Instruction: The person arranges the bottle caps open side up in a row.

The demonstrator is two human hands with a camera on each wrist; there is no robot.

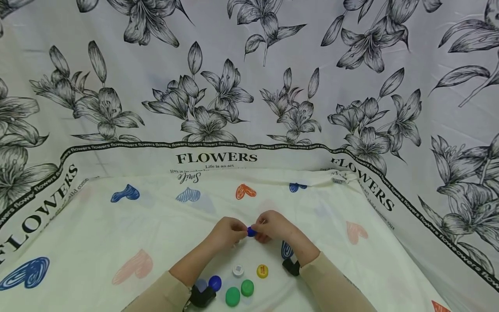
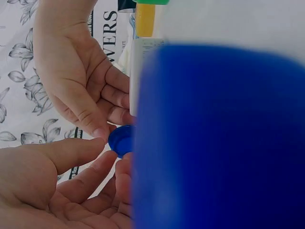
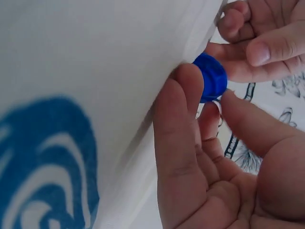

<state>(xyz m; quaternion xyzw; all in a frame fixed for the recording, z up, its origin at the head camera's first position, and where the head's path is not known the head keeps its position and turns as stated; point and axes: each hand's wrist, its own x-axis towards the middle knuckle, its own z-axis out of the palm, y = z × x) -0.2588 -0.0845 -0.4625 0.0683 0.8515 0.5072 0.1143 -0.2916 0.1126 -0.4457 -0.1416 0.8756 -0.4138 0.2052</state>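
The right hand (image 1: 274, 225) pinches a blue cap (image 1: 251, 232). The left hand (image 1: 226, 233) touches its left side, fingers half-bent, grip unclear.

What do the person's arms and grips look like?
The left sleeve and right sleeve are beige, ending before the wrists. A black device shows beside the left, a second black device beside the right. The left grip and right grip show no gloves or rings.
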